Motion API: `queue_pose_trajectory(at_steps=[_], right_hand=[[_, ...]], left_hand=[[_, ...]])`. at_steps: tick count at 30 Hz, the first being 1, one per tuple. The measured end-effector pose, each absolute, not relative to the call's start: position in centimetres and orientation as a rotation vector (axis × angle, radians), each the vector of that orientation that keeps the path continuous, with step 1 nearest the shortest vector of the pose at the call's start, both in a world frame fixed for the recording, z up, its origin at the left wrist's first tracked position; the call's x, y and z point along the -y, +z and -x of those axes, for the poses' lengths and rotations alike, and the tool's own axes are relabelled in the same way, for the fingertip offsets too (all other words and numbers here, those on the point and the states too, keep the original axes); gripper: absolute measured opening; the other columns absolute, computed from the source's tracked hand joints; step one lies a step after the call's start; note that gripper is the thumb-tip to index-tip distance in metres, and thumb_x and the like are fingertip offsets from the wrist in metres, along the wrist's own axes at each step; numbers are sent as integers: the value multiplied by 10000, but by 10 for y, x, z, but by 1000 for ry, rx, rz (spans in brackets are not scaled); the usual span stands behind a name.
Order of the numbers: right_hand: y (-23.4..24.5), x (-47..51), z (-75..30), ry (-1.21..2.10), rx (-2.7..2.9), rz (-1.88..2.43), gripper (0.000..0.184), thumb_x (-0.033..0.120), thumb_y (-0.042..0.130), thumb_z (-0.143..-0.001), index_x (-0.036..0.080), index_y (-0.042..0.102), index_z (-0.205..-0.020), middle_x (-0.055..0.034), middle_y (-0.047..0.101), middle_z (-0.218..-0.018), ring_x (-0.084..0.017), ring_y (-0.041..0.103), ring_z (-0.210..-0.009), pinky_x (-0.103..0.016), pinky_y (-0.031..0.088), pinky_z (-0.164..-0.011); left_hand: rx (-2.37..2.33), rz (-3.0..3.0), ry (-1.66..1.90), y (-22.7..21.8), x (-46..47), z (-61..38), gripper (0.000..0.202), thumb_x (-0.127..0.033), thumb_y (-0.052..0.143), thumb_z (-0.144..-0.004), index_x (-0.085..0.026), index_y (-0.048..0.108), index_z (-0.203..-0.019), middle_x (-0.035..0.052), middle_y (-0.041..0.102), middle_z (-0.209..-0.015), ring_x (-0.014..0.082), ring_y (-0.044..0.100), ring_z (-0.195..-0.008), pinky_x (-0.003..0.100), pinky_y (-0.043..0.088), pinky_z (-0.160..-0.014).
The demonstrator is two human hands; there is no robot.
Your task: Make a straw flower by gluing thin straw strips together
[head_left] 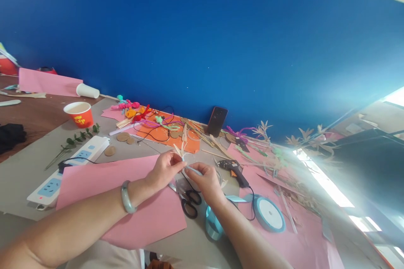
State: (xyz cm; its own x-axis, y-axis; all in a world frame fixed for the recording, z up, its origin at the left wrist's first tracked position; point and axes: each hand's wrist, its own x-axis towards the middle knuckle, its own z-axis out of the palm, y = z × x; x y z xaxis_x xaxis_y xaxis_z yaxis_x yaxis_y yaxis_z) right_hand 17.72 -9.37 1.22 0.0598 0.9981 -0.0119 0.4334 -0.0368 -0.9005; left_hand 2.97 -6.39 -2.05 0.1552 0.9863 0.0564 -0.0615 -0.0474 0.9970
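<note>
My left hand [166, 169] pinches a small bundle of pale dried stalks [182, 148] above the table, fingers closed on it. A jade bangle [126, 196] circles that wrist. My right hand [206, 180] is closed on a light blue ribbon [193, 170] that meets the stalks at the pinch. The ribbon trails down to a loose coil [212, 223] by my right forearm. Black scissors [190, 201] lie on the table right under both hands. A pink paper sheet [104, 176] lies beneath my left wrist.
A blue ribbon spool [269, 213] and a black glue gun [235, 171] sit to the right. A white power strip [67, 167], a red paper cup [81, 114], green sprigs [74, 141], a phone [217, 120], orange paper [164, 132] with pipe cleaners and dried branches [284, 147] crowd the table. A blue wall [202, 42] stands behind.
</note>
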Motion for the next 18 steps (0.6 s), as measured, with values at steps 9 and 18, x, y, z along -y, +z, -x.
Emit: queue_pose_trajectory(at_steps=[9, 18], right_hand=[[14, 95, -176, 932, 1511, 1549, 232, 369, 666, -708, 144, 726, -711, -27, 674, -647, -150, 549, -592, -251, 420, -584], [11, 93, -178, 1074, 1434, 1549, 227, 375, 678, -702, 148, 693, -693, 41, 526, -508, -84, 381, -468, -210, 299, -458]], left_hand=[[-1027, -1210, 1162, -17, 65, -32, 206, -290, 697, -692, -162, 537, -668, -35, 541, -560, 113, 535, -544, 225, 421, -540], [-921, -1036, 1101, -16, 63, -29, 245, -311, 729, -679, -161, 539, -716, -23, 608, -581, 120, 588, -578, 251, 476, -617]])
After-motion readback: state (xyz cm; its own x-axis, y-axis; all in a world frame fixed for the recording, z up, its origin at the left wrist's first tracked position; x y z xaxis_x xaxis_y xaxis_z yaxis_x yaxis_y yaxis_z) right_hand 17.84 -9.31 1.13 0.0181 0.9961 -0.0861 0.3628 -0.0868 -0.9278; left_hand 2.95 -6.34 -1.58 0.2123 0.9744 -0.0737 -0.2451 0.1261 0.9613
